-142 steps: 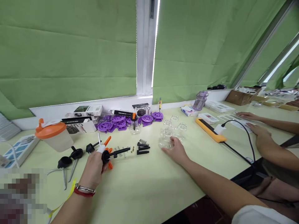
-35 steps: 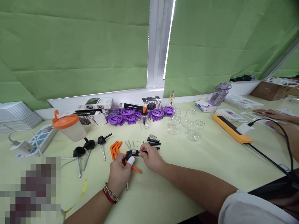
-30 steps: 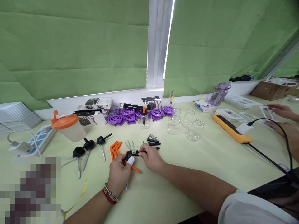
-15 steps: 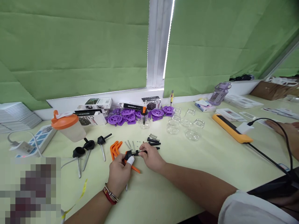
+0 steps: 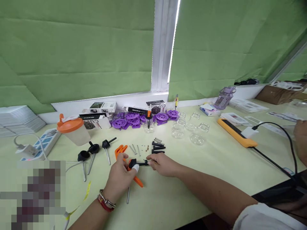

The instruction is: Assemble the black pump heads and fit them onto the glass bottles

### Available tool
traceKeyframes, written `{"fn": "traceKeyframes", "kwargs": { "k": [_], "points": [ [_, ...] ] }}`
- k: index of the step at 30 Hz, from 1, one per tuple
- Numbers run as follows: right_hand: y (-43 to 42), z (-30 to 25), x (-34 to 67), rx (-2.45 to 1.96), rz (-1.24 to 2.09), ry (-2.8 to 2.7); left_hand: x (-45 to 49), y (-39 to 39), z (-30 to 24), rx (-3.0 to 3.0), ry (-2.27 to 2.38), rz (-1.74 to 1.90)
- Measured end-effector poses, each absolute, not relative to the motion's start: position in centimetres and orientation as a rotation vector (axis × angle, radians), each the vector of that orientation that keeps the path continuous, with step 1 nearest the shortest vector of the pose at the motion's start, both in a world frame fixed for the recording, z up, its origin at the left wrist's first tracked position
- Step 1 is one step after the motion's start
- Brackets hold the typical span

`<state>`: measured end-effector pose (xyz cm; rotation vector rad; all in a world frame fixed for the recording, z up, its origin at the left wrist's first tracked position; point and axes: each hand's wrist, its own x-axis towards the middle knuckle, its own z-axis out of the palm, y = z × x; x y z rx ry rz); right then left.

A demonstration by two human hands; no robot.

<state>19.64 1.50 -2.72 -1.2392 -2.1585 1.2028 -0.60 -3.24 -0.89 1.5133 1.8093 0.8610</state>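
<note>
My left hand (image 5: 120,174) is closed around a black dispenser head (image 5: 132,163) with an orange lever (image 5: 138,182) and a thin metal tube (image 5: 128,195) pointing down. A white covering wraps its thumb tip. At the right end of the head's black stem (image 5: 142,163), my right hand (image 5: 161,163) pinches with thumb and fingertips; any small part between them is hidden. Behind the hands lie orange levers (image 5: 120,149), several metal pins (image 5: 138,150), tiny brass-coloured pieces (image 5: 147,149), black tubes (image 5: 158,148) and springs (image 5: 158,140).
Black heads with metal tubes (image 5: 93,148) lie at left near a lidded cup (image 5: 72,127) and power strip (image 5: 49,142). Purple parts (image 5: 133,117), boxes (image 5: 98,123) and clear bottles (image 5: 197,138) stand behind. A yellow-black device (image 5: 236,132) and another person's hand (image 5: 301,137) are at right.
Both hands have shifted slightly down with the dispenser head. My right hand has drawn a little rightward along the stem, showing more of it. The other person's hand at right has moved.
</note>
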Motion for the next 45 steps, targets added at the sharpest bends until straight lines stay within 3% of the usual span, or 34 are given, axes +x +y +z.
{"fn": "traceKeyframes", "kwargs": {
  "k": [7, 25, 37, 45],
  "points": [
    [1.7, -1.4, 19.8, -1.166, 0.997, -2.48, -1.4, -3.2, 0.4, 1.772, 1.762, 0.442],
    [2.6, -1.2, 20.4, -1.235, 1.235, -2.331, -2.0, -3.0, 0.9, 1.92, 1.83, 0.33],
    [2.2, -3.4, 23.6, -1.419, 1.021, -1.995, -1.5, -3.3, 1.3, 2.054, 2.067, 0.115],
    [2.5, -3.9, 24.2, -1.388, 1.186, -1.922, 0.6, -3.8, 1.9, 2.431, 2.14, -0.048]
  ]
}}
